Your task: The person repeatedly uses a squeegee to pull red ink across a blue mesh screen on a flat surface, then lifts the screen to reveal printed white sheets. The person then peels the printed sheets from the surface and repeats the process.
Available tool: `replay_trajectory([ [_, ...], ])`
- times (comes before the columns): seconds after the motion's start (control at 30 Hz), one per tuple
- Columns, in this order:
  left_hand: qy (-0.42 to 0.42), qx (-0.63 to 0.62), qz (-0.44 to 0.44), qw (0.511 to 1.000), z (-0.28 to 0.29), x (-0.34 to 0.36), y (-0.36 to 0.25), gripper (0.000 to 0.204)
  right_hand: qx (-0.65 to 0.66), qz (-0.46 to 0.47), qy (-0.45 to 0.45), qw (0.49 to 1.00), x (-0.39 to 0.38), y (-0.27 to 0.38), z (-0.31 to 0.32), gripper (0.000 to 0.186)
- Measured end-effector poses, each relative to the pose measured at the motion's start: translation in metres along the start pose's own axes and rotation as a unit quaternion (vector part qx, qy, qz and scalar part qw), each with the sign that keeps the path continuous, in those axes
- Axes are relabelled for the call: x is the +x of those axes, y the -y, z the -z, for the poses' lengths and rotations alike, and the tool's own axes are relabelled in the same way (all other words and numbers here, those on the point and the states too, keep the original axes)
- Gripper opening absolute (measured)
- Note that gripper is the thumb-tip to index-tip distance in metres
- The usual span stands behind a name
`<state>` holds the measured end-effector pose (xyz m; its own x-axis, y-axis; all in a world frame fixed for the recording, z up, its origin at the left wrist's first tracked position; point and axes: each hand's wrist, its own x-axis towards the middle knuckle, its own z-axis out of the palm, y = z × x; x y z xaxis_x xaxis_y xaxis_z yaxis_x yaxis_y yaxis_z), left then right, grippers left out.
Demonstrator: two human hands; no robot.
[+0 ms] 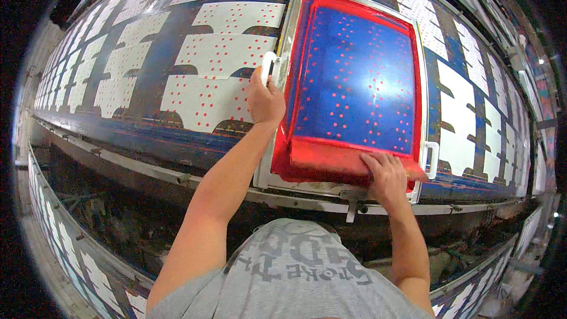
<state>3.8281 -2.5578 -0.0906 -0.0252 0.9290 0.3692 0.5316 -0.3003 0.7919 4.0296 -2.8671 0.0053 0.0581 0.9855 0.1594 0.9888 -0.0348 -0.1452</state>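
In front of me a screen printing frame (421, 77) lies on the long table. Its mesh (360, 77) is blue with small red dots, bordered by red ink. My left hand (266, 97) is closed round the white handle (267, 66) on the frame's left side. At the near end of the mesh rests a wide, ink-covered red squeegee (325, 158). My right hand (387, 177) grips it near its right end, fingers over its top and thumb hidden. A second white handle (433, 160) sticks out at the frame's lower right, untouched.
White cut fabric pieces (207, 97) with red dots lie in rows on the dark blue table (147, 136), left and right of the frame. A metal rail (171, 172) runs along the table's near edge. Behind me, another table (65, 236) bears similar pieces.
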Motion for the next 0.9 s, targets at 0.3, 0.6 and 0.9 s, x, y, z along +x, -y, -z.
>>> replay_trajectory([
  [0.3, -0.005, 0.034, -0.011, 0.999, -0.003, 0.0, 0.003, 0.046, -0.038, -0.006, 0.013, 0.999, 0.176, -0.128, -0.016, 0.046],
  [0.6, 0.036, 0.02, 0.081, 0.996, 0.003, -0.001, -0.013, 0.052, -0.082, 0.003, 0.001, 0.997, 0.356, -0.241, -0.029, 0.04],
  [0.9, 0.023, 0.044, 0.062, 0.997, 0.002, 0.001, -0.009, 0.048, -0.078, -0.006, 0.027, 0.997, 0.433, -0.289, -0.014, 0.044],
])
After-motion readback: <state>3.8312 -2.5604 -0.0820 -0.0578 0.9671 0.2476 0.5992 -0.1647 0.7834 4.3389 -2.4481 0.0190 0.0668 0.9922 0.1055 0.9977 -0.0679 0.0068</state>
